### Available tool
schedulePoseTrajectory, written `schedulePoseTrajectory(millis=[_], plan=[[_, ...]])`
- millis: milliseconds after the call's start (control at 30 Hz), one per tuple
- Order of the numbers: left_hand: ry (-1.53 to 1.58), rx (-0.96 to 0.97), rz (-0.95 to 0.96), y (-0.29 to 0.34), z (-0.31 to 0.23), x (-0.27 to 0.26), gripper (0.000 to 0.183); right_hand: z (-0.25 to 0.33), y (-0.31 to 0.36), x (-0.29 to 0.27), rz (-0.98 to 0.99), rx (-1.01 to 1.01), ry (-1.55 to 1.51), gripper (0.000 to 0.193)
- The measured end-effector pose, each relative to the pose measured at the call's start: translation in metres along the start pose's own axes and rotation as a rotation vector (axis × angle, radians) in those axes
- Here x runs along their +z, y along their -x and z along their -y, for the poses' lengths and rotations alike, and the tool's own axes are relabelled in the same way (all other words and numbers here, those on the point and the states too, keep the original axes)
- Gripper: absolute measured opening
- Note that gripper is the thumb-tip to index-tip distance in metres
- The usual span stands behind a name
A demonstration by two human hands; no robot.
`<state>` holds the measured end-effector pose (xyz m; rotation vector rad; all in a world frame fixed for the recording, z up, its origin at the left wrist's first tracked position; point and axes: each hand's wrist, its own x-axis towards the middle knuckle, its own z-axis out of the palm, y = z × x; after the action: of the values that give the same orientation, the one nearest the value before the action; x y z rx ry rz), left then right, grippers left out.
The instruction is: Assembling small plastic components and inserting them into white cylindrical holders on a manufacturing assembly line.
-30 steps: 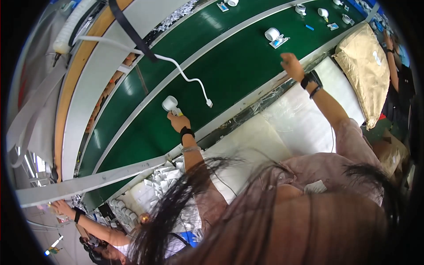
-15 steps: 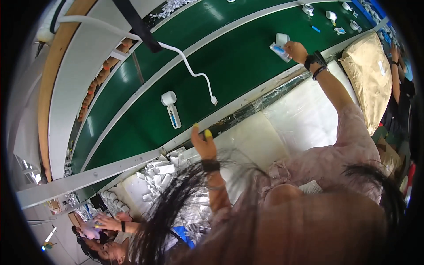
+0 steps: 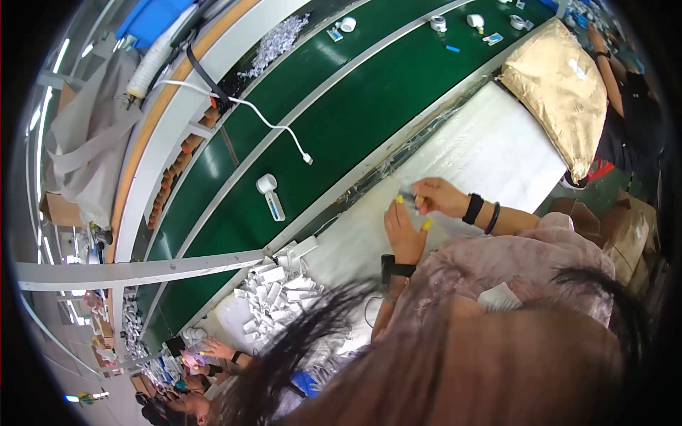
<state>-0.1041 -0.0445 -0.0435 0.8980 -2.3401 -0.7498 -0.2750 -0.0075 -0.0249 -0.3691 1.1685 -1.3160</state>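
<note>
A long green conveyor belt (image 3: 369, 106) runs diagonally across the view, split by a pale rail into two lanes, and just beside its near edge lies a white padded tabletop (image 3: 490, 153) where the person works. At the far right end of that tabletop sits a crumpled golden foil bag (image 3: 561, 85), touching the white pad. Toward the left end, near the belt's edge, a heap of small white plastic parts (image 3: 277, 295) is piled loosely. On the near lane of the belt a white device with a round head and a blue strip down its handle (image 3: 270, 195) lies alone, well apart from both hands; a white cable (image 3: 273, 128) with a plug at its end trails across the far lane towards it without touching it. Further along the belt, near the top of the view, several more small white round pieces (image 3: 476, 20) lie spaced out. Over the white pad the two hands meet: the right hand (image 3: 437, 197) has its grip pinched together on a small dark item (image 3: 408, 196) (too small to make out what it is), and the left hand (image 3: 402, 231) is just below, fingers raised and touching or nearly touching the same item, its grip not clearly closed on anything. Both wrists wear dark bands, and the fingernails are yellow. At the lower left, another person's hands (image 3: 213, 351) work at the same line
</note>
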Motion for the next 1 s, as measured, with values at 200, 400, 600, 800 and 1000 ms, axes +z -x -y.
schedulePoseTrajectory(millis=[200,400,600,800,1000], plan=[[0.016,0.038,0.151,0.034,-0.002,-0.007,0.073,-0.035,0.038,-0.001,0.142,0.189,-0.101,0.023],[0.580,-0.291,-0.089,0.065,0.006,-0.003,0.061,-0.061,0.050,-0.005,0.123,0.254,0.014,0.023],[1.197,-0.935,0.141,0.071,0.022,-0.015,0.035,-0.063,0.041,-0.009,0.173,0.268,0.115,0.029],[1.235,-1.083,0.303,0.061,0.038,-0.020,0.022,-0.028,-0.018,-0.063,0.091,-0.037,0.233,0.019],[0.963,-1.109,0.340,0.040,0.055,-0.011,0.024,0.066,-0.169,-0.210,-0.703,-0.681,0.996,0.015]])
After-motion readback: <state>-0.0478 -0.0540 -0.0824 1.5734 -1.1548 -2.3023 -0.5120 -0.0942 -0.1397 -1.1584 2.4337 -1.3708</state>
